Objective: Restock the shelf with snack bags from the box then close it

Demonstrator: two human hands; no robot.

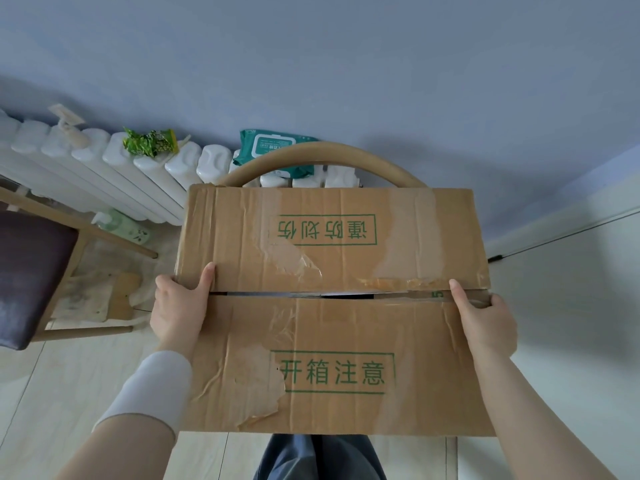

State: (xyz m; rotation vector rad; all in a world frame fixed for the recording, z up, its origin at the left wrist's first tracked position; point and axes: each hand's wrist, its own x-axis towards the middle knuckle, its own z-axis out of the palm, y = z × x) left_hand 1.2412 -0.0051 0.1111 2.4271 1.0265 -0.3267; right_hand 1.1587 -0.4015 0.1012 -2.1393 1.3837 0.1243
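Between the two hands, in the head view, sits the cardboard box (332,327), held at chest height over the pale floor (86,375). Both its top flaps are folded down, with a thin dark gap left along the seam between them. The left hand (180,306) grips the left end of that seam: its thumb lies on the far flap (235,244) and its fingers curl round the box's edge. The right hand (485,320) grips the right end the same way, with its thumb pressed along the seam and its fingers wrapped round the side. Green printed characters mark each flap, and torn tape streaks the cardboard.

Beyond the left hand, a white radiator (104,174) runs along the blue wall, and a green snack bag (150,143) lies on top of it. A pump bottle (69,129) stands further left on the same radiator. Straight beyond the box, a teal pack of wipes (277,147) rests on the radiator behind the curved wooden back of a chair (322,146). Left of the left hand stands another chair with a dark seat (31,271), and a pale green bottle (124,226) lies on the floor beside it.
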